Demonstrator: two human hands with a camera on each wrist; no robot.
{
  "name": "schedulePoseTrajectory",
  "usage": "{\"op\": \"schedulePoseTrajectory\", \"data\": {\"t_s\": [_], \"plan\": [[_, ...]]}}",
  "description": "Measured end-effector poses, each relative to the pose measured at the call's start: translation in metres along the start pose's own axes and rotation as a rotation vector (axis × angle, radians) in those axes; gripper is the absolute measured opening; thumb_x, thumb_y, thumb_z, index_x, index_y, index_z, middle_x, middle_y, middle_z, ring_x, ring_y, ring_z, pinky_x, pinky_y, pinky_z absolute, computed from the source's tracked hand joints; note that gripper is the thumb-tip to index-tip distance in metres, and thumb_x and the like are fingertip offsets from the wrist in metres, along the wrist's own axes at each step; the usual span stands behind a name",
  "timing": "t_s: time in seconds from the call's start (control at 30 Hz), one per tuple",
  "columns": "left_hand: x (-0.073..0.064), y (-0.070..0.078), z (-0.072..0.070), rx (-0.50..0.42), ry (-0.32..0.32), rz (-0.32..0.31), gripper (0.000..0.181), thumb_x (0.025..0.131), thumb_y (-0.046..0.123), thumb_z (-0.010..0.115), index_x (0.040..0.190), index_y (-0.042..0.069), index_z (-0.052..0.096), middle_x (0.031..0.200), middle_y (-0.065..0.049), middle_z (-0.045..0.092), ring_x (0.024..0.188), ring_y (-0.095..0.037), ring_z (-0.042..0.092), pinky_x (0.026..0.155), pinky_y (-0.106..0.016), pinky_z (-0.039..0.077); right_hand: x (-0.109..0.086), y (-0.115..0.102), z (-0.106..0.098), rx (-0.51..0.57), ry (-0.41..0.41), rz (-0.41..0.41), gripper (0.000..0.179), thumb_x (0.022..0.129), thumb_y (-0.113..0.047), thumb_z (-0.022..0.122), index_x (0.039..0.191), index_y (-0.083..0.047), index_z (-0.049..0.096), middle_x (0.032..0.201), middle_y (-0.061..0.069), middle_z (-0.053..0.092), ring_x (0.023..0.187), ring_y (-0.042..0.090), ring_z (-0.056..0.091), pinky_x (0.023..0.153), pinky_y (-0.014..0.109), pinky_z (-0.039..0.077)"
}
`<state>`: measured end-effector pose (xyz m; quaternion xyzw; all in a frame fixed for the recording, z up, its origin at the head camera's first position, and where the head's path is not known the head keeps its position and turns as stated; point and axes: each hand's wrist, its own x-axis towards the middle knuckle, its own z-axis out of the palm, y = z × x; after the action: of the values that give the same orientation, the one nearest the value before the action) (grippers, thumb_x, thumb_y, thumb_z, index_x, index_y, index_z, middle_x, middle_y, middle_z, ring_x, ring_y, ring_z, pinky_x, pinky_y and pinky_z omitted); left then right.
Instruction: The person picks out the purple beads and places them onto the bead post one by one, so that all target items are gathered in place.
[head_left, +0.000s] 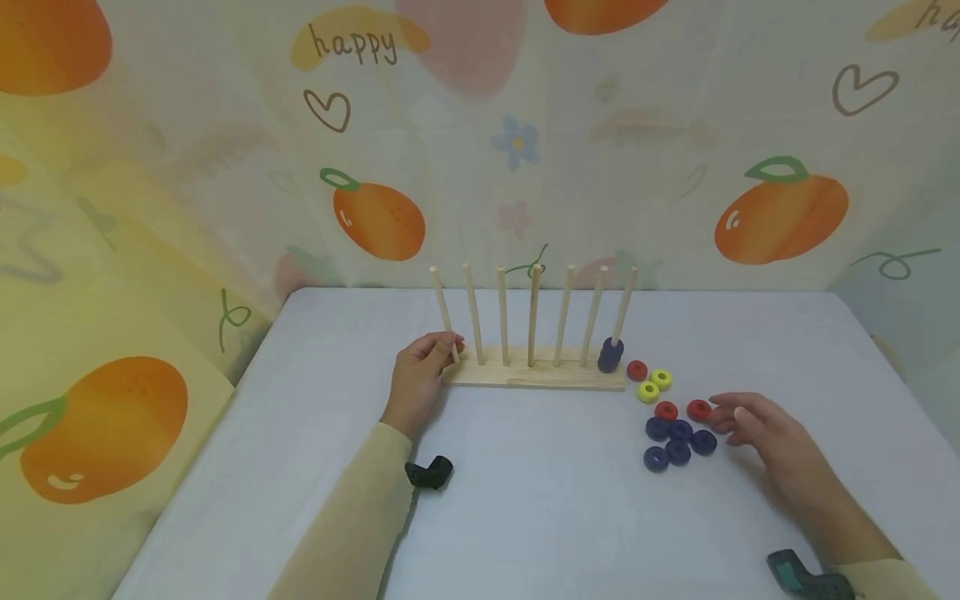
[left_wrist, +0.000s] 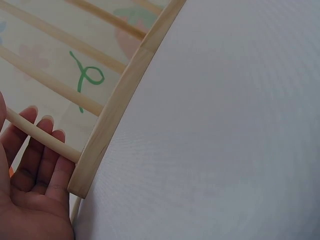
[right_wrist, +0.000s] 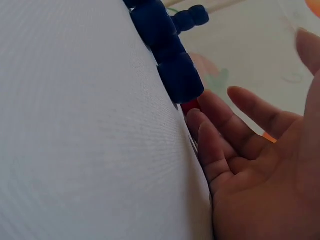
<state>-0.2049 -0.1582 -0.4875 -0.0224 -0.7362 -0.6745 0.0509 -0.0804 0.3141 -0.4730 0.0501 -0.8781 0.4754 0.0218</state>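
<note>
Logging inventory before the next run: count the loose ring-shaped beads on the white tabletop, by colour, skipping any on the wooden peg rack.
Red ring-shaped beads: 3
Yellow ring-shaped beads: 2
Dark blue ring-shaped beads: 5
Total loose: 10

On the white bench [head_left: 540, 508], the left hand [head_left: 417, 375] grips the end peg [head_left: 442, 304] of a seven-peg wooden rack [head_left: 555, 383]. Blue rings [head_left: 611, 355] sit on the peg farthest from that hand. Just beside the fingertips of the right hand [head_left: 780, 446] lies a red ring [head_left: 699, 411], contact unclear; loose blue, red and yellow rings [head_left: 648, 392] spread from there toward the rack.
</note>
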Motion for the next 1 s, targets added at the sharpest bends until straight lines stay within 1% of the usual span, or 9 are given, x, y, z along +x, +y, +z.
{"op": "schedulePoseTrajectory", "data": {"t_s": [0.1,0.17,0.23,0.3,0.4,0.53,0.67,0.77,1.0], "plan": [[0.0004,-0.0006,-0.0004,0.003,0.001,0.0,0.034,0.11,0.039,0.067,0.117,0.007,0.079,0.117,-0.007,0.077,0.116,-0.024,0.069,0.104,-0.041,0.056,0.0008,0.0,-0.0001,-0.045,-0.025,0.051,0.038,0.117,-0.028,0.056,0.143,-0.002,0.062,0.129,0.018,0.072,0.108,-0.009,0.058,0.084,0.011,0.049],[0.0008,-0.0009,-0.0002,0.001,0.004,0.001,0.034,0.11,0.038,0.067,0.117,0.007,0.079,0.117,-0.007,0.077,0.116,-0.024,0.069,0.103,-0.041,0.056,0.0005,-0.0003,0.0003,-0.044,-0.039,0.05,0.038,0.114,-0.026,0.063,0.143,-0.002,0.062,0.131,0.018,0.071,0.108,-0.009,0.058,0.085,0.01,0.049],[0.0012,-0.0012,0.0,-0.005,0.007,0.003,0.034,0.11,0.037,0.068,0.117,0.005,0.079,0.117,-0.009,0.077,0.115,-0.024,0.069,0.102,-0.04,0.057,-0.0002,-0.0006,0.0011,-0.043,-0.049,0.031,0.039,0.11,-0.021,0.07,0.143,-0.003,0.063,0.13,0.017,0.07,0.108,-0.006,0.06,0.086,0.01,0.049],[0.0016,-0.0009,0.0003,-0.014,0.009,0.005,0.035,0.11,0.036,0.069,0.118,0.004,0.079,0.118,-0.01,0.077,0.115,-0.025,0.069,0.102,-0.04,0.057,-0.0011,-0.001,0.0022,-0.057,-0.06,0.012,0.041,0.106,-0.018,0.077,0.142,-0.004,0.064,0.128,0.014,0.07,0.107,0.0,0.062,0.086,0.012,0.051],[0.0017,-0.0004,0.0005,-0.021,0.011,0.004,0.035,0.11,0.035,0.07,0.118,0.002,0.079,0.118,-0.012,0.077,0.115,-0.025,0.069,0.101,-0.041,0.058,-0.002,-0.002,0.0034,-0.097,-0.09,0.031,0.046,0.101,-0.02,0.082,0.143,-0.009,0.066,0.13,0.01,0.071,0.111,0.008,0.062,0.086,0.016,0.052],[0.0018,-0.0004,0.0005,-0.017,0.013,-0.002,0.035,0.11,0.034,0.069,0.118,0.002,0.078,0.118,-0.013,0.077,0.116,-0.025,0.069,0.102,-0.041,0.057,-0.0017,-0.0012,0.004,-0.147,-0.127,0.06,0.05,0.099,-0.021,0.085,0.144,-0.012,0.067,0.137,0.01,0.07,0.118,0.014,0.06,0.09,0.015,0.05],[0.0016,0.0002,0.0007,-0.02,0.012,-0.002,0.035,0.111,0.034,0.069,0.118,0.001,0.078,0.119,-0.014,0.076,0.116,-0.026,0.069,0.102,-0.042,0.057,-0.0007,0.0013,0.0033,-0.164,-0.133,0.022,0.047,0.096,-0.016,0.087,0.139,-0.01,0.069,0.139,0.012,0.069,0.118,0.003,0.058,0.094,0.009,0.045],[0.0015,0.0004,0.0007,-0.033,0.008,0.002,0.035,0.111,0.033,0.069,0.118,0.0,0.078,0.119,-0.015,0.076,0.116,-0.026,0.069,0.102,-0.041,0.057,-0.0004,0.0019,0.0027,-0.161,-0.13,0.005,0.045,0.096,-0.014,0.087,0.136,-0.01,0.069,0.137,0.012,0.069,0.116,-0.005,0.056,0.094,0.007,0.044],[0.0024,-0.0009,0.0005,-0.037,0.003,0.006,0.035,0.11,0.034,0.07,0.117,0.001,0.078,0.118,-0.014,0.077,0.116,-0.024,0.068,0.102,-0.041,0.057,-0.001,0.0002,0.0038,-0.169,-0.105,-0.005,0.04,0.095,-0.014,0.088,0.132,-0.01,0.072,0.132,0.01,0.071,0.113,-0.004,0.056,0.092,0.007,0.045]]}}
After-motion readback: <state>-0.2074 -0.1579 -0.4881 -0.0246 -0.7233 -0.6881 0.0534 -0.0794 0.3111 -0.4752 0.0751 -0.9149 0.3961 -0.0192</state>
